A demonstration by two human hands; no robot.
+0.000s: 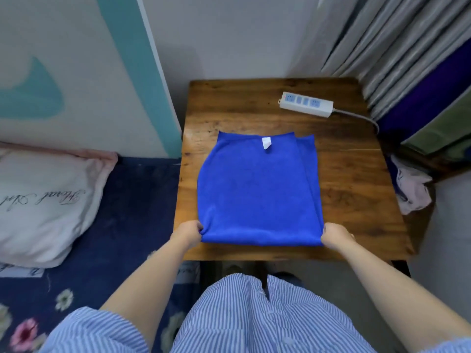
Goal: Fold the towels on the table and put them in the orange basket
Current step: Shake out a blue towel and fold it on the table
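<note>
We pinch the towel (257, 189) by its near corners, left hand (187, 233) and right hand (335, 235) at either end.

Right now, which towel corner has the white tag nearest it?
The far left corner; the white tag sits on the far edge, away from both hands gripping the near corners.

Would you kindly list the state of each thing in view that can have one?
Blue microfibre towel: folded, flat on the wooden table, white tag up.
Left hand: grips the towel's near left corner.
Right hand: grips its near right corner.
White power strip: lying flat, nothing plugged in.
</note>
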